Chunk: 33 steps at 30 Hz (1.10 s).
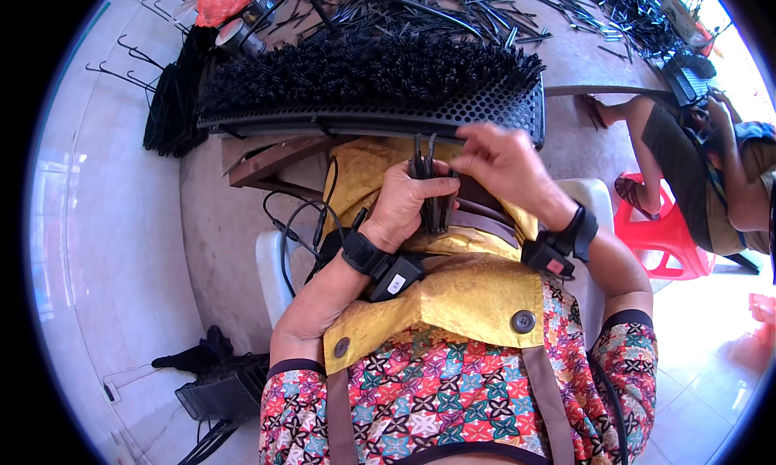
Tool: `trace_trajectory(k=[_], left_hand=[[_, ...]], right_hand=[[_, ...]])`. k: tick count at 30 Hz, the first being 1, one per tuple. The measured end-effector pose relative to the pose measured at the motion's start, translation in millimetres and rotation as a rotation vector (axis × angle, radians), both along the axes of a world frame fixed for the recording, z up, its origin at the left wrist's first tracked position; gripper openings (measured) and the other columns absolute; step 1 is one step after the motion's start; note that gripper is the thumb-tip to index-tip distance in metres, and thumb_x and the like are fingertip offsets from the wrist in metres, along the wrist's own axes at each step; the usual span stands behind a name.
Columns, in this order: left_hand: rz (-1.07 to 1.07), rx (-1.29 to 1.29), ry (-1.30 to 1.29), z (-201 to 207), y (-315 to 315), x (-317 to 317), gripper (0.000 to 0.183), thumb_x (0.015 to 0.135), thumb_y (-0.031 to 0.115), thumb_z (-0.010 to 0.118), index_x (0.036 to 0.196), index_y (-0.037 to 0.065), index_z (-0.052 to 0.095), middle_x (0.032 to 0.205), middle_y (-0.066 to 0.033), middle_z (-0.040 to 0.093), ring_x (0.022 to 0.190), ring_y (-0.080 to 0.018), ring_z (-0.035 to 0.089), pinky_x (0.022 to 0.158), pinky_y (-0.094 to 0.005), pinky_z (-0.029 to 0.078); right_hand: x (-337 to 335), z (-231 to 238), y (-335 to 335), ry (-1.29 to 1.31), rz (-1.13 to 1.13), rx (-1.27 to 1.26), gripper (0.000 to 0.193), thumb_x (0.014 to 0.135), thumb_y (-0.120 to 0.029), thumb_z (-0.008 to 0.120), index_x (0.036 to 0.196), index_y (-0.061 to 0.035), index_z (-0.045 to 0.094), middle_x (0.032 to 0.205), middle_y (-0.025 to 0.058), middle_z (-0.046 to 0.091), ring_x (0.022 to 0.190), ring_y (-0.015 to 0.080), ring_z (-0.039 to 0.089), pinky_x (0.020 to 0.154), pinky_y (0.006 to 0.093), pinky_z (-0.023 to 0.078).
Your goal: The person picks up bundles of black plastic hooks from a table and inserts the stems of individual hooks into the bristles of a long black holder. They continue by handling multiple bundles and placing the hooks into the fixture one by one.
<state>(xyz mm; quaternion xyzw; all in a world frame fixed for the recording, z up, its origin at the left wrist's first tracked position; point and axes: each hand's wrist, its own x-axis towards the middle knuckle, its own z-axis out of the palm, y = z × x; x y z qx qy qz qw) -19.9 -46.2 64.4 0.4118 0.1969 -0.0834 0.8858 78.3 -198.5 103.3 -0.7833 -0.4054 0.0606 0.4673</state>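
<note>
Head view — left hand (398,200) clamped around black strips (439,213) mid-frame, right hand (509,167) just beside, grip can't tell — black perforated tray (521,101) at upper centre.

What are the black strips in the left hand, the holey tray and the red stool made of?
Black strips: maybe plastic or rubber; they shine slightly.
Holey tray: plastic or painted metal, stiff-looking with even holes.
Red stool: probably plastic, smooth and glossy with rounded cut-outs.
</note>
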Motion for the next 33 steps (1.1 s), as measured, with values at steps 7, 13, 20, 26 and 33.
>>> trace_trajectory(k=[7,13,20,26,33], left_hand=[[-0.02,0.059,-0.04,5,0,0,0.022,0.075,-0.001,0.07,0.092,0.002,0.058,0.078,-0.0092,0.064,0.069,-0.0201,0.064,0.066,-0.0323,0.055],[-0.041,0.021,-0.091,5,0,-1,0.02,0.077,0.001,0.069,0.093,0.002,0.057,0.078,-0.0099,0.064,0.069,-0.0203,0.064,0.066,-0.0322,0.054],[-0.001,0.041,-0.1,0,0,1,0.015,0.081,0.004,0.066,0.092,0.002,0.057,0.077,-0.0087,0.063,0.069,-0.0192,0.063,0.062,-0.0309,0.054],[0.031,0.01,-0.081,-1,1,2,0.01,0.085,0.007,0.062,0.092,0.003,0.057,0.08,-0.0079,0.061,0.072,-0.0188,0.062,0.063,-0.0325,0.056],[0.007,-0.132,-0.135,2,0,2,0.011,0.09,0.012,0.056,0.095,0.003,0.056,0.087,-0.0095,0.061,0.079,-0.0203,0.063,0.071,-0.0361,0.056]], right_hand=[[-11,-3,-5,0.605,-0.031,0.095,0.015,0.077,0.001,0.064,0.091,0.0055,0.06,0.069,0.0042,0.063,0.063,0.0063,0.057,0.054,0.0224,0.047],[3,11,-13,0.418,0.025,-0.036,0.012,0.075,0.0,0.061,0.086,0.0049,0.06,0.07,0.003,0.061,0.063,0.0054,0.056,0.057,0.0206,0.046],[2,27,-16,0.717,0.251,-0.2,0.018,0.072,0.0,0.06,0.089,0.0061,0.059,0.06,0.0051,0.06,0.047,0.0067,0.054,0.042,0.0232,0.042],[7,30,-26,0.827,0.239,-0.041,0.027,0.077,0.004,0.06,0.103,0.0088,0.059,0.07,0.0071,0.064,0.051,0.0108,0.06,0.045,0.0213,0.049],[43,40,-7,0.49,-0.109,0.359,0.014,0.078,0.004,0.061,0.092,0.0048,0.06,0.073,0.0064,0.063,0.056,0.0087,0.059,0.049,0.0213,0.05]])
